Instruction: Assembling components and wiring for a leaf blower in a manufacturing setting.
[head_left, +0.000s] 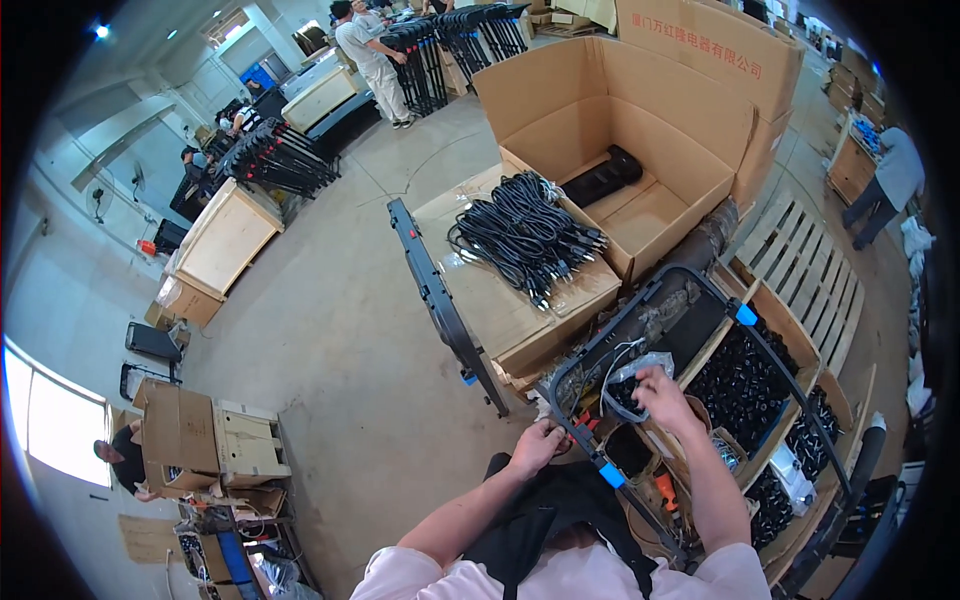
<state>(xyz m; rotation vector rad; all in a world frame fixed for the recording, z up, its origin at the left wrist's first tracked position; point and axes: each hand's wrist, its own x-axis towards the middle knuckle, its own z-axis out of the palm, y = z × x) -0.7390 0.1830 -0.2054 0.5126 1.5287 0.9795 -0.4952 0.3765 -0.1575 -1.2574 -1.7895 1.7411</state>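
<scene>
A dark tubular frame [590, 337] with blue clips lies across wooden bins in front of me. My left hand [538, 447] is closed at its near left corner, fingers curled; what they hold is hidden. Beside that hand is a red-handled tool [582, 430]. My right hand [660, 400] hovers inside the frame at a clear plastic bag [625, 390] of small dark parts. Its fingers are bent together, and I cannot make out what is between them. A thin white cable [622, 350] loops out by the bag.
A bundle of black power cords [525, 235] lies on a cardboard box beyond the frame. An open carton [690, 130] stands behind it. Bins of black parts [740, 385] and an orange-handled tool [667, 490] are at right. A long dark bar [435, 290] leans against the box.
</scene>
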